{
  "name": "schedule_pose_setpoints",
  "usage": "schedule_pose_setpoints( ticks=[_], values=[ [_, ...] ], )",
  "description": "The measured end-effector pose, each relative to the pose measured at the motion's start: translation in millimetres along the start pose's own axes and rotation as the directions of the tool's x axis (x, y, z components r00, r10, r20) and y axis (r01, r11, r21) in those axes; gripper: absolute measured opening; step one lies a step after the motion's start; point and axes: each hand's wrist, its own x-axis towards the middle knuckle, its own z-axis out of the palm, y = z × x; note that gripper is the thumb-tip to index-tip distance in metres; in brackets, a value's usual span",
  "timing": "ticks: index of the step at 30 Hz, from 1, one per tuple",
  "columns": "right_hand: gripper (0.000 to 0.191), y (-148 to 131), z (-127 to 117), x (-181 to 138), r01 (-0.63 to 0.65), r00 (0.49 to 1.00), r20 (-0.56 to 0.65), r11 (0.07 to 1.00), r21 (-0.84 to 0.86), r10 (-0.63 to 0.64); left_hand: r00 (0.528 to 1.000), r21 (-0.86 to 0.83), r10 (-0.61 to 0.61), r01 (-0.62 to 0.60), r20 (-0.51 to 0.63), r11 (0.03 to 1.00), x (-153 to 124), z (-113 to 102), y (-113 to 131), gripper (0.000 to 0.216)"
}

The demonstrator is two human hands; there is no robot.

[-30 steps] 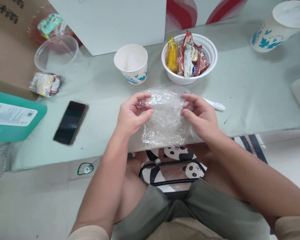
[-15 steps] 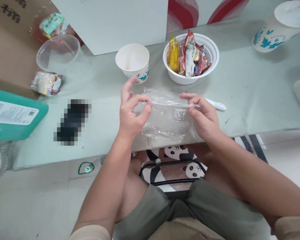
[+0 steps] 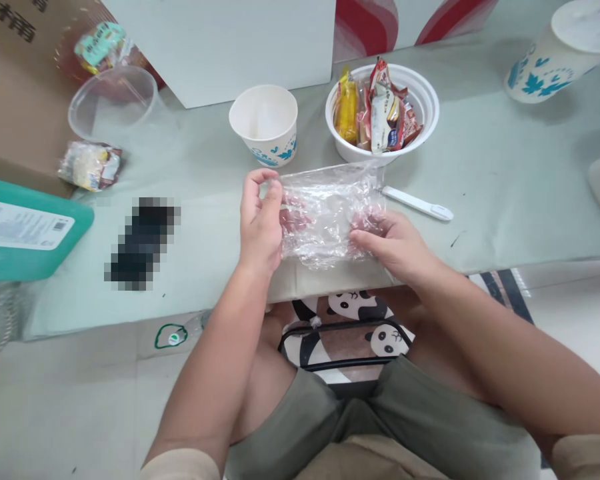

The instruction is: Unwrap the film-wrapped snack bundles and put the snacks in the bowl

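A crinkled clear plastic bag [image 3: 325,207] is stretched between my two hands, above the table's near edge. My left hand [image 3: 263,220] pinches its left side near the upper corner, thumb in front and the other fingers behind the film. On the right, my right hand [image 3: 393,240] grips the lower part between thumb and fingers; its fingertips show through the plastic. Just beyond the bag stand a white paper cup [image 3: 275,150] with blue leaves and a white bowl [image 3: 410,157] of wrapped snacks [image 3: 385,117]. A white plastic-handled tool [image 3: 420,203] lies right of the bag, its left end hidden.
A blurred dark object [image 3: 143,243] lies left of my hands. Further left are a green container [image 3: 30,233], a clear plastic tub [image 3: 113,107] and a snack packet [image 3: 91,165]. A tall paper cup [image 3: 540,73] leans at the far right. White boxes stand behind.
My left hand has turned upright and its raised fingers have folded in. My right hand has shifted lower and left. The bag now hangs spread out, uncovering more of the white handle.
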Motion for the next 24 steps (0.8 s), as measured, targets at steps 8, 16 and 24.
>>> schedule_pose_setpoints(
  ticks=[8,16,24],
  values=[
    [0.028,-2,3,0,0.059,0.989,-0.137,0.998,-0.016,-0.061,0.893,0.000,-0.366,0.380,0.262,0.925,-5,-1,10,0.082],
    [0.030,0,-2,2,-0.015,0.985,-0.168,0.997,0.076,0.028,0.940,0.015,-0.269,0.272,0.210,0.962,-2,-8,12,0.059],
    [0.038,2,-7,-2,0.059,0.996,-0.073,0.998,0.030,-0.056,0.897,0.148,-0.338,0.307,0.285,0.940,-2,-12,11,0.034]
  ],
)
